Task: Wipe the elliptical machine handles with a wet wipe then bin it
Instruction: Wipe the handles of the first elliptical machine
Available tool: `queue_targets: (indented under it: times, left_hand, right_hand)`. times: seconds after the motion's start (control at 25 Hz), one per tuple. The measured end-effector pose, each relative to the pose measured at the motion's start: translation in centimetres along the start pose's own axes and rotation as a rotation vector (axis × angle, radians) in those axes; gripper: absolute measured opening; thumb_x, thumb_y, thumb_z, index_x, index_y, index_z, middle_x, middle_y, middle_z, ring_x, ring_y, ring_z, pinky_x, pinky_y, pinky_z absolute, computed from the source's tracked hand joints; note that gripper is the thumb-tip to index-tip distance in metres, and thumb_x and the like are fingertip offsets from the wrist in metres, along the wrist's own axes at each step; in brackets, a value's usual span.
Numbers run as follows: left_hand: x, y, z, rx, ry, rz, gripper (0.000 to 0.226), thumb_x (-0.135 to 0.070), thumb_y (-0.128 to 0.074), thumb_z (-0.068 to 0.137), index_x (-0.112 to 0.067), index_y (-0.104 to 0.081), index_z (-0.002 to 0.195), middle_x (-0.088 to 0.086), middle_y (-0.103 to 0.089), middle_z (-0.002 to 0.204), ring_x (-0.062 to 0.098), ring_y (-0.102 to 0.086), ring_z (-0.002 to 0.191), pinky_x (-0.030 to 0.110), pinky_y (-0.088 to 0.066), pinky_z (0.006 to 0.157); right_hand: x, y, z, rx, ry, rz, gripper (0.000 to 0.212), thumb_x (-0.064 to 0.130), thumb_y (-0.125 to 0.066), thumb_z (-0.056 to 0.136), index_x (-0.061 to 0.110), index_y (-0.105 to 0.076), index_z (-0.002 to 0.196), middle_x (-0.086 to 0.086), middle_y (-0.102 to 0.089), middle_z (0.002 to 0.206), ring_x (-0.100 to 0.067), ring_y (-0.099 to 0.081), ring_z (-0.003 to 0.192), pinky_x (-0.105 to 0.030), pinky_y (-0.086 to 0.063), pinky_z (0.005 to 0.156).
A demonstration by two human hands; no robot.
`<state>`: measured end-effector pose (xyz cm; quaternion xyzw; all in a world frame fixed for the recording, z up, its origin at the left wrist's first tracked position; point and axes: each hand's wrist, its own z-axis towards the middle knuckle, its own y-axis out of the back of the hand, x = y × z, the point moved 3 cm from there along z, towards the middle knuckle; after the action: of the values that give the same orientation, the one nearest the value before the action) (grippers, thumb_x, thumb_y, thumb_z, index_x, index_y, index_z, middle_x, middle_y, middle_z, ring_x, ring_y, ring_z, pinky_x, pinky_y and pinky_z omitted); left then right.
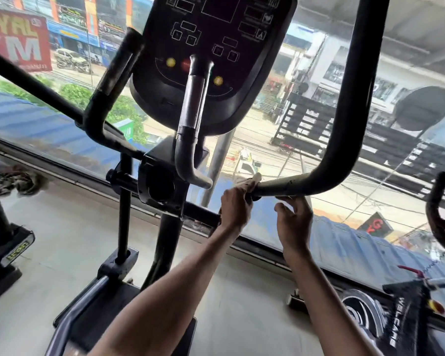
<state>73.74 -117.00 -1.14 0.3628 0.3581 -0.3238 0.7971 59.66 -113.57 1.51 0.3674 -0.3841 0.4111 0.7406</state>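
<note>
Only a pale corner of the wet wipe [255, 179] shows for me — the rest is buried in the left hand [235, 206]. The right handle [350, 119] and the console [242, 80] run off the top edge, the console's labels too blurred to read. Whether the right hand [293, 222] grips, I can't tell.

Light: bright daylight through the window [280, 129], backlighting the dark console [216, 60]
Blur: motion smear upper left, on the curved handle [106, 86]
Distortion: wide-angle bending at frame edges
</note>
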Motion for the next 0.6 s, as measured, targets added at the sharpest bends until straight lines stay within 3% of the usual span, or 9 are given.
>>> queue_targets:
  times: [0.12, 0.2, 0.28, 0.32, 0.44, 0.52, 0.6]
  left_hand:
    - [-2.5, 0.9, -1.8, -0.137, -0.079, -0.186, 0.036, -0.002, -0.063, 0.091, -0.016, -0.075, 0.123, 0.006, -0.078, 0.107, 0.021, -0.076, 0.090, 0.030, -0.061, 0.077]
    - [-5.1, 1.8, -3.0, -0.207, -0.204, -0.280, 0.039, 0.001, -0.064, 0.089, -0.015, -0.075, 0.123, 0.002, -0.075, 0.119, 0.010, -0.071, 0.109, 0.018, -0.055, 0.093]
    - [-5.6, 2.1, -3.4, -0.231, -0.285, -0.294, 0.043, 0.006, -0.065, 0.087, -0.013, -0.073, 0.125, 0.000, -0.072, 0.125, 0.010, -0.068, 0.114, 0.008, -0.047, 0.097]
    - [-4.6, 1.8, -3.3, -0.221, -0.272, -0.284, 0.044, 0.007, -0.065, 0.087, -0.013, -0.073, 0.125, 0.000, -0.071, 0.126, 0.011, -0.068, 0.114, 0.010, -0.049, 0.097]
    - [-0.1, 0.1, -3.0, -0.101, -0.034, -0.210, 0.043, 0.001, -0.063, 0.091, -0.017, -0.069, 0.130, 0.002, -0.073, 0.121, 0.019, -0.075, 0.103, 0.033, -0.062, 0.086]
    - [0.5, -0.3, -3.4, -0.059, 0.073, -0.207, 0.044, -0.001, -0.063, 0.094, -0.019, -0.065, 0.134, 0.003, -0.071, 0.122, 0.019, -0.075, 0.102, 0.030, -0.061, 0.086]
    - [-1.3, 0.0, -3.9, -0.141, 0.075, -0.240, 0.039, -0.003, -0.065, 0.094, -0.018, -0.069, 0.130, 0.003, -0.071, 0.122, 0.016, -0.074, 0.102, 0.019, -0.056, 0.086]
  right_hand:
    - [0.4, 0.1, -0.3, -0.004, 0.000, 0.002, 0.038, -0.012, -0.057, 0.084, 0.019, -0.067, 0.102, 0.016, -0.071, 0.095, 0.011, -0.065, 0.091, -0.011, -0.050, 0.076]
    - [0.3, 0.1, -0.2, 0.008, 0.002, 0.002, 0.047, -0.017, -0.056, 0.083, 0.026, -0.067, 0.098, 0.015, -0.072, 0.094, 0.008, -0.067, 0.091, -0.014, -0.052, 0.080]
    - [0.1, 0.2, 0.2, 0.018, 0.003, -0.011, 0.048, -0.019, -0.055, 0.082, 0.024, -0.068, 0.099, 0.009, -0.074, 0.094, 0.005, -0.068, 0.090, -0.019, -0.052, 0.080]
    - [0.0, 0.3, 0.3, 0.024, -0.004, -0.011, 0.045, -0.018, -0.054, 0.082, 0.021, -0.069, 0.100, 0.007, -0.074, 0.095, 0.004, -0.068, 0.087, -0.021, -0.052, 0.077]
    - [0.0, 0.7, 0.6, 0.046, -0.020, -0.027, 0.037, -0.013, -0.054, 0.084, 0.017, -0.068, 0.101, 0.005, -0.075, 0.098, 0.002, -0.067, 0.088, -0.024, -0.051, 0.075]
    - [0.0, 0.7, 0.7, 0.058, -0.022, -0.028, 0.035, -0.012, -0.055, 0.085, 0.016, -0.068, 0.101, 0.004, -0.075, 0.099, 0.002, -0.067, 0.088, -0.026, -0.051, 0.076]
    - [-0.1, 0.7, 0.8, 0.063, -0.025, -0.014, 0.035, -0.013, -0.055, 0.084, 0.014, -0.069, 0.102, 0.004, -0.075, 0.099, 0.004, -0.067, 0.085, -0.030, -0.052, 0.074]
